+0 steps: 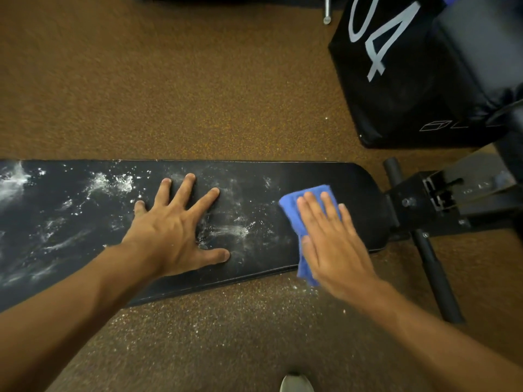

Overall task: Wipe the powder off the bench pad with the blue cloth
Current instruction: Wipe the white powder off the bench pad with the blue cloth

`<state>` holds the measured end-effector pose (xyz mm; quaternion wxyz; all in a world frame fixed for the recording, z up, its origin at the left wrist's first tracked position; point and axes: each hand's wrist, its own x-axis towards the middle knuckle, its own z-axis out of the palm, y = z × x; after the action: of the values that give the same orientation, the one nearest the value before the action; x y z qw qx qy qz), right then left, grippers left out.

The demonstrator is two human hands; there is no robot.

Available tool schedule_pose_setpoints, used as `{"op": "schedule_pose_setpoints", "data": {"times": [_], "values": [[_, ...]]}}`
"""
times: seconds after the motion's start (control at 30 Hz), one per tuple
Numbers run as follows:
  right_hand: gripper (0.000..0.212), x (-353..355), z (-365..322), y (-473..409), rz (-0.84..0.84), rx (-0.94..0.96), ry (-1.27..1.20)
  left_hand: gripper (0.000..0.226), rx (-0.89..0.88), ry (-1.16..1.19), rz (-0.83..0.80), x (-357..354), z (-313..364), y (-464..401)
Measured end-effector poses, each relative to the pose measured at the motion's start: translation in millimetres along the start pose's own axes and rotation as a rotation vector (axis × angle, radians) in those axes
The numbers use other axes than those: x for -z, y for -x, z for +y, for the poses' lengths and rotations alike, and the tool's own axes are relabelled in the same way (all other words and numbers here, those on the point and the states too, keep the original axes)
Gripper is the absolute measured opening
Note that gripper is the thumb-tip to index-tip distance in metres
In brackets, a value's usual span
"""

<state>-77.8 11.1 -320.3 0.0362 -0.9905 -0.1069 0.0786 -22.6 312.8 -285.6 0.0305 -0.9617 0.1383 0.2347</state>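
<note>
A long black bench pad [311,176] runs left to right across the view. White powder [113,183] is smeared over its left and middle parts, thickest at the far left; the right end looks mostly clean. My right hand [331,239] lies flat on a folded blue cloth [294,210] and presses it onto the pad near the right end, at the near edge. My left hand [175,227] rests flat on the middle of the pad with fingers spread, holding nothing.
Brown speckled gym floor [198,80] surrounds the bench, with powder scattered on it below the pad's near edge [254,309]. The black bench frame and foot bar [433,250] stick out at right. A large black padded box marked "04" [396,75] stands at the upper right. A shoe tip [295,383] shows at the bottom.
</note>
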Motion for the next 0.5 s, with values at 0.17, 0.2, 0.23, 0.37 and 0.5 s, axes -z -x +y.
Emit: {"op": "schedule_pose_setpoints", "data": {"times": [0.17, 0.2, 0.23, 0.37, 0.5], "values": [[0.069, 1.3, -41.1, -54.6, 0.077, -0.263, -0.034, 0.121, 0.0, -0.004, -0.012, 0.3, 0.4, 0.0], [0.067, -1.1, -51.1, -45.9, 0.066, -0.178, -0.038, 0.121, 0.001, -0.007, -0.009, 0.1, 0.1, -0.2], [0.065, -2.1, -55.6, -31.7, 0.039, -0.078, -0.035, 0.121, 0.004, -0.008, -0.009, 0.1, -0.3, -0.2], [0.064, -0.4, -18.9, 1.6, -0.033, 0.087, -0.001, 0.121, 0.005, -0.009, -0.009, 0.5, 0.5, 0.7], [0.071, 4.2, -26.0, -54.1, 0.064, -0.222, -0.014, 0.121, 0.003, -0.025, -0.015, 0.6, 1.2, 0.7]]}}
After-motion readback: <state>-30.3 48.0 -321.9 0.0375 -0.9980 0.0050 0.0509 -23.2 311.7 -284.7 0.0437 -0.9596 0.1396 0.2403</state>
